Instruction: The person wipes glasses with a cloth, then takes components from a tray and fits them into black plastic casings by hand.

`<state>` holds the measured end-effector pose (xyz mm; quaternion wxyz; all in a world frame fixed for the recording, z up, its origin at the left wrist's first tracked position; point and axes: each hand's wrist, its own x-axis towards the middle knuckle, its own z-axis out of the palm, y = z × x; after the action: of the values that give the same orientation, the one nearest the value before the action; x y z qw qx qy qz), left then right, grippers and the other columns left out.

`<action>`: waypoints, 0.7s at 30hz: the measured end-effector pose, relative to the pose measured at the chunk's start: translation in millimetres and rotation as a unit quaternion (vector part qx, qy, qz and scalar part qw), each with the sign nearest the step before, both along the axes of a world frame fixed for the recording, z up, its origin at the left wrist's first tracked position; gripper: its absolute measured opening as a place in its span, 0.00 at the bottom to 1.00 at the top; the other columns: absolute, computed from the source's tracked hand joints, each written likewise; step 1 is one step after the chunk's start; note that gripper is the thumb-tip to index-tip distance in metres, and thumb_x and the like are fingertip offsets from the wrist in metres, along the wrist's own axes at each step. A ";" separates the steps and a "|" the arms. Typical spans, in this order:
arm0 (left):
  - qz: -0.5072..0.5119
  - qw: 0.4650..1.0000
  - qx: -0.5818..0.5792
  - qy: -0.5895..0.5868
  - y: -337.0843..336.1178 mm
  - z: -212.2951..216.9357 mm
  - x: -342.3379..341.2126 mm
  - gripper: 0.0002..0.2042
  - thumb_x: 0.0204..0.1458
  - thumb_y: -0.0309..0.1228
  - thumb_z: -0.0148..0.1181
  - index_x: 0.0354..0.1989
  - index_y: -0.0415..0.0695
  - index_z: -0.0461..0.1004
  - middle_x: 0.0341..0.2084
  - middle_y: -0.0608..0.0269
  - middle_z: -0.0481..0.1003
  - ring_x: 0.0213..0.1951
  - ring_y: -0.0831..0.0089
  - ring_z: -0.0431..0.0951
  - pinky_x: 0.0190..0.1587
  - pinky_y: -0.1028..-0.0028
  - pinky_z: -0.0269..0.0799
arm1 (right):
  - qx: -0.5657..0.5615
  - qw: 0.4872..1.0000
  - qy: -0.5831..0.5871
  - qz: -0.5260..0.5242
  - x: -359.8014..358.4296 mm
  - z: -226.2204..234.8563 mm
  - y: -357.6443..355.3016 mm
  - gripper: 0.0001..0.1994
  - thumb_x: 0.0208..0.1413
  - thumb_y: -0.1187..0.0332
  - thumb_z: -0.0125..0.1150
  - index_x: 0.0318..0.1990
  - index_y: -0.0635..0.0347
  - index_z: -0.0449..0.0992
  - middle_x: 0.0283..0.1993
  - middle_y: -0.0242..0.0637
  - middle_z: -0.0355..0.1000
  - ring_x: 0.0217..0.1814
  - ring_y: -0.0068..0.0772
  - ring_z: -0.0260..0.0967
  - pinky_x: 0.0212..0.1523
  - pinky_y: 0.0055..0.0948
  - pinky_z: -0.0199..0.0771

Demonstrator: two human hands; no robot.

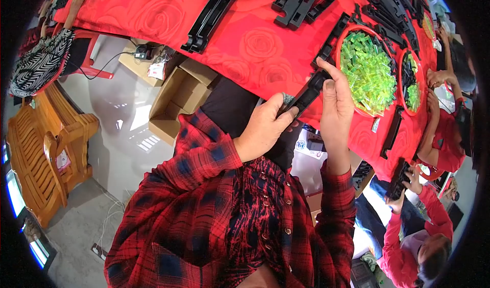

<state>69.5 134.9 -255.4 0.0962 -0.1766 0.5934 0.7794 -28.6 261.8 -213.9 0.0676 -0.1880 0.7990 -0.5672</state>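
My left hand [261, 127] is closed round the near end of a long black plastic part [309, 95], holding it tilted above my lap by the table's front edge. A small grey-green piece [288, 99] shows beside my left thumb; I cannot tell whether it is gripped too. My right hand [337, 101] is upright at the far end of the part, fingers stretched out. Whether its fingertips touch the part is not clear. To its right sits a red-rimmed basin of yellow-green translucent pieces [367, 68].
The table has a red rose-patterned cloth [260, 45]. On it lie a black plastic part [212, 17], several more black parts [298, 4] and a smaller basin [419, 78]. Co-workers sit at the right, one holding a black part [398, 181]. An open cardboard box [171, 104] stands below.
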 end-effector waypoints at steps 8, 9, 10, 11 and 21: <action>0.011 1.000 -0.019 0.007 -3.7 -3.4 -0.3 0.07 0.63 0.29 0.54 0.41 0.38 0.71 0.31 0.67 0.75 0.32 0.80 0.77 0.36 0.77 0.73 | 0.039 0.998 0.047 -0.003 4.0 0.3 -3.0 0.15 0.68 0.74 0.43 0.58 0.66 0.71 0.59 0.43 0.70 0.63 0.37 0.66 0.63 0.33 0.63; 0.013 1.000 -0.017 0.006 -3.1 -4.6 -0.3 0.07 0.63 0.29 0.55 0.41 0.38 0.71 0.31 0.67 0.75 0.32 0.80 0.77 0.35 0.78 0.73 | 0.039 0.997 0.063 -0.005 4.8 -1.5 -2.6 0.15 0.69 0.72 0.43 0.58 0.65 0.71 0.58 0.40 0.71 0.62 0.33 0.65 0.63 0.31 0.62; 0.015 1.000 -0.016 0.005 -2.8 -5.2 -0.3 0.07 0.63 0.29 0.55 0.41 0.38 0.71 0.30 0.67 0.75 0.32 0.80 0.77 0.35 0.78 0.73 | 0.040 0.996 0.078 -0.007 5.5 -2.5 -2.4 0.16 0.70 0.70 0.42 0.58 0.65 0.71 0.58 0.38 0.71 0.61 0.28 0.65 0.63 0.28 0.61; 0.015 1.000 -0.016 0.005 -3.2 -4.5 -0.2 0.07 0.63 0.29 0.55 0.41 0.38 0.71 0.30 0.67 0.75 0.32 0.80 0.77 0.35 0.78 0.73 | 0.040 0.996 0.077 -0.007 6.3 -1.5 -2.3 0.16 0.70 0.70 0.42 0.58 0.65 0.71 0.58 0.38 0.71 0.61 0.28 0.65 0.63 0.28 0.61; 0.013 1.000 -0.004 -0.008 0.1 -7.6 9.2 0.07 0.62 0.27 0.56 0.44 0.37 0.71 0.33 0.65 0.77 0.33 0.80 0.76 0.38 0.78 0.72 | 0.075 0.981 0.179 -0.022 26.6 12.8 -10.5 0.15 0.67 0.76 0.43 0.56 0.67 0.72 0.57 0.46 0.72 0.62 0.40 0.67 0.63 0.34 0.63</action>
<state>78.7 134.9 -263.0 0.0902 -0.1906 0.5936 0.7767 -2.0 251.3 -201.2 -0.0750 -0.2631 0.8426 -0.4639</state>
